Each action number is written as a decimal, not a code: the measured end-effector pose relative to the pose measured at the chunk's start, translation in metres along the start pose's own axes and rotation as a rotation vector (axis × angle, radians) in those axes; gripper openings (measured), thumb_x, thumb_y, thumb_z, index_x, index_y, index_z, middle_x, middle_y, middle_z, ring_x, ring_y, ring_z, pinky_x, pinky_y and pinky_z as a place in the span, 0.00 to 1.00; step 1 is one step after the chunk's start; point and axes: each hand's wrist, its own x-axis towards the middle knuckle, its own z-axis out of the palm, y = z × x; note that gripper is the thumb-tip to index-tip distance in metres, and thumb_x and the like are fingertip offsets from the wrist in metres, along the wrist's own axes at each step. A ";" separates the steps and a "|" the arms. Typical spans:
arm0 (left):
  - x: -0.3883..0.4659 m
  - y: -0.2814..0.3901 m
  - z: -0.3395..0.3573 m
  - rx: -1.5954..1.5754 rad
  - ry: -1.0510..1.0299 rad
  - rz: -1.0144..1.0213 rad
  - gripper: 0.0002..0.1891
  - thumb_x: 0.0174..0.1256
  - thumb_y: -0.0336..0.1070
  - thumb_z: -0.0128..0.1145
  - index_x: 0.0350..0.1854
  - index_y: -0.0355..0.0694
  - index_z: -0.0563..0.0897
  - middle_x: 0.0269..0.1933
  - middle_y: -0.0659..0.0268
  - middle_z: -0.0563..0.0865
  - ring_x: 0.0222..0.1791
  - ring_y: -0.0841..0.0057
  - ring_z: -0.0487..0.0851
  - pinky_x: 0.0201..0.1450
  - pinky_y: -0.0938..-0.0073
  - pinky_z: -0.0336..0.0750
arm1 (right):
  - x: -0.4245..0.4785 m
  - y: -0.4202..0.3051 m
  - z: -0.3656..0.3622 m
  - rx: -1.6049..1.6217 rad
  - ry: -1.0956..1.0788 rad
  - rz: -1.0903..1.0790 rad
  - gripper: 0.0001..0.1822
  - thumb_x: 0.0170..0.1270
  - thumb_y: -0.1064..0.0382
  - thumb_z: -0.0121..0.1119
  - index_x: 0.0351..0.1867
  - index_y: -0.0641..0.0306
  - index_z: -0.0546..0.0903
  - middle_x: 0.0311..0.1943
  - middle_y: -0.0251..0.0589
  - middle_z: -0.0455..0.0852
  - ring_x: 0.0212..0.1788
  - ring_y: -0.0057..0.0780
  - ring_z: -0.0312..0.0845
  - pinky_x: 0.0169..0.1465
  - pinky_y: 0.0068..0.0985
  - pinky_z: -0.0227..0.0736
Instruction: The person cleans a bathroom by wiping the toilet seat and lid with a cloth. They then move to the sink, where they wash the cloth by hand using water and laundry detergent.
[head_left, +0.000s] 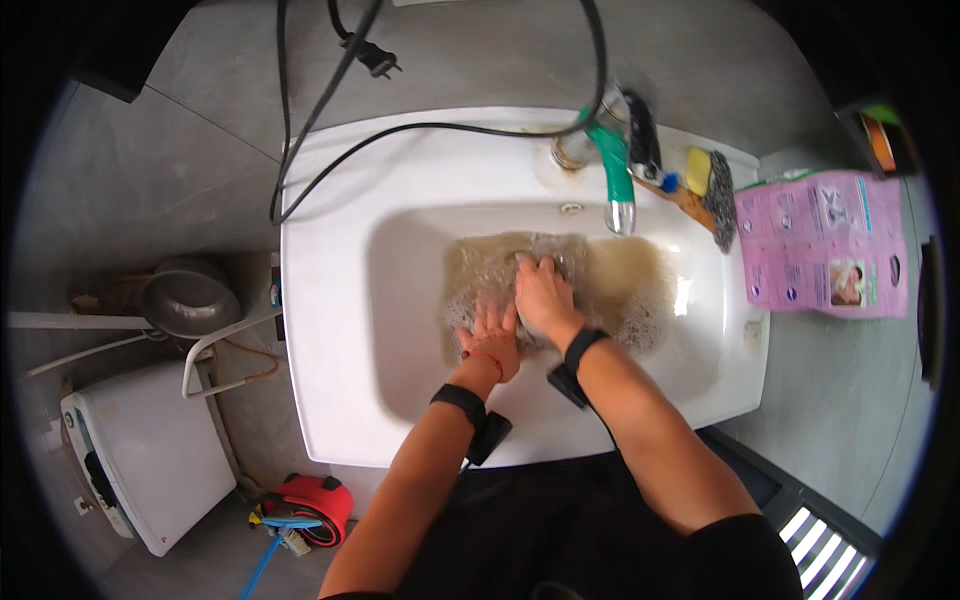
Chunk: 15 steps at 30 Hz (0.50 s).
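Observation:
Both hands are in the white sink (405, 307), over a wet, foamy, translucent mass (487, 259) in murky water (626, 270). My left hand (491, 337) lies flat with its fingers apart, pressing on the foamy mass near the basin's front side. My right hand (544, 296) is just right of it and a little farther back, its fingers curled down into the suds; whether they grip something there is hidden. A faucet (616, 176) wrapped in green tape stands behind the basin, to the right of both hands.
A black cable (450, 127) with a plug (371, 58) loops over the sink's back left. A yellow soap bar (698, 171) and grey scourer (721, 199) lie at the back right, beside a pink package (825, 244). A metal bowl (191, 300), white appliance (161, 450) and red bucket (319, 499) are at left.

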 end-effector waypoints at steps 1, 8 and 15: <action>-0.002 0.001 -0.002 -0.029 0.055 0.003 0.45 0.65 0.57 0.50 0.75 0.47 0.40 0.76 0.56 0.37 0.76 0.55 0.31 0.67 0.31 0.40 | 0.006 0.004 -0.002 0.057 0.008 0.026 0.13 0.65 0.58 0.52 0.45 0.62 0.73 0.47 0.56 0.72 0.42 0.54 0.76 0.43 0.45 0.77; -0.005 -0.009 0.011 -0.124 0.530 0.187 0.27 0.49 0.40 0.67 0.51 0.42 0.71 0.59 0.56 0.70 0.64 0.59 0.65 0.66 0.45 0.56 | -0.022 0.044 -0.080 1.085 0.043 -0.019 0.11 0.68 0.57 0.53 0.36 0.64 0.78 0.33 0.29 0.77 0.37 0.17 0.69 0.42 0.18 0.65; -0.038 -0.005 -0.002 -0.100 0.883 0.379 0.29 0.50 0.40 0.65 0.56 0.37 0.73 0.46 0.57 0.76 0.46 0.60 0.73 0.57 0.59 0.62 | -0.007 0.095 -0.066 0.724 0.359 0.149 0.21 0.60 0.48 0.62 0.40 0.66 0.77 0.37 0.39 0.78 0.41 0.27 0.70 0.44 0.24 0.67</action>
